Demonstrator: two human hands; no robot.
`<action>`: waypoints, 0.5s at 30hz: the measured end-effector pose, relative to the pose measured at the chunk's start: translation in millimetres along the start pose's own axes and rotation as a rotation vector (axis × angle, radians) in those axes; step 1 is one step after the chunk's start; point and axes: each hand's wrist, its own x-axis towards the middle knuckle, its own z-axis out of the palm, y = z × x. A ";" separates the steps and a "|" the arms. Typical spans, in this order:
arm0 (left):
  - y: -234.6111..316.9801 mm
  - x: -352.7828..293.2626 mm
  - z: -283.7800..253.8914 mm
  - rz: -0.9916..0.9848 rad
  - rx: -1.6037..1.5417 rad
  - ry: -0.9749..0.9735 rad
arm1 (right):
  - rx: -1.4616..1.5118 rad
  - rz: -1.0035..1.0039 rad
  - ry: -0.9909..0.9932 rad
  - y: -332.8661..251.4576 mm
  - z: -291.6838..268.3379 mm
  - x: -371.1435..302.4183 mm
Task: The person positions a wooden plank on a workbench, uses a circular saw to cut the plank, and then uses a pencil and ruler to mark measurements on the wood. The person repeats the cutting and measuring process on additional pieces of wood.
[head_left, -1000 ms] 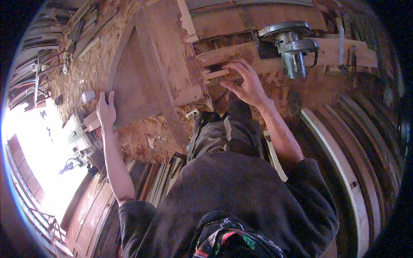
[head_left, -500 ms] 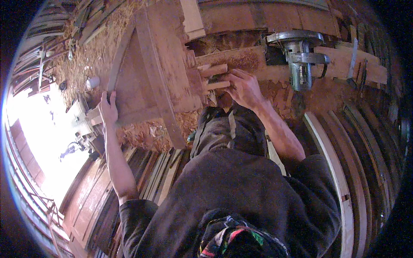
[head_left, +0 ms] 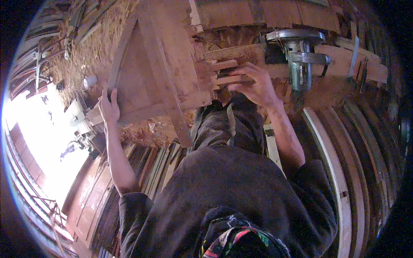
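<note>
A large wooden panel (head_left: pixel 142 69) with battens lies across in front of me, tilted, over wood shavings. At its left end, my left hand (head_left: pixel 109 107) grips the edge, thumb and fingers apart around the wood. Its right end carries projecting wooden prongs (head_left: pixel 224 64) beside splintered edges. My right hand (head_left: pixel 258 84) curls around the lower prong (head_left: pixel 230 80), fingers above and thumb below. Part of that prong is hidden within the hand.
A round metal machine (head_left: pixel 300 60) with a cylindrical body stands right of my right hand. Long timber strips (head_left: pixel 329 159) lean at the right, and stacked boards (head_left: pixel 92 193) lie at lower left. A white cup-like container (head_left: pixel 90 81) sits among the shavings.
The panel has shifted to the right, and its prongs have moved rightward. My right hand has moved slightly right with them, its fingers wider; my left hand stays at the left edge.
</note>
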 end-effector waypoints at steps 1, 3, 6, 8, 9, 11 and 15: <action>-3.8 -1.3 2.7 0.011 0.000 0.016 | 0.137 -0.032 0.073 7.6 -5.7 -1.2; -8.5 -0.8 5.1 0.031 0.009 0.035 | 0.407 -0.098 0.219 29.7 -19.8 -0.9; -10.3 -0.9 6.3 0.063 0.021 0.053 | 0.524 -0.045 0.685 55.9 -19.3 26.4; -11.3 -0.8 8.8 0.089 0.005 0.074 | 0.445 -0.052 0.800 77.3 -1.9 50.1; -9.7 0.4 8.3 0.075 -0.005 0.067 | 0.408 -0.056 0.863 83.7 12.6 57.5; -8.3 0.7 10.9 0.039 -0.043 0.050 | 0.505 -0.013 0.739 75.3 46.5 71.1; -19.5 -5.6 14.4 0.036 -0.019 0.069 | 0.579 0.099 0.809 71.0 22.3 74.7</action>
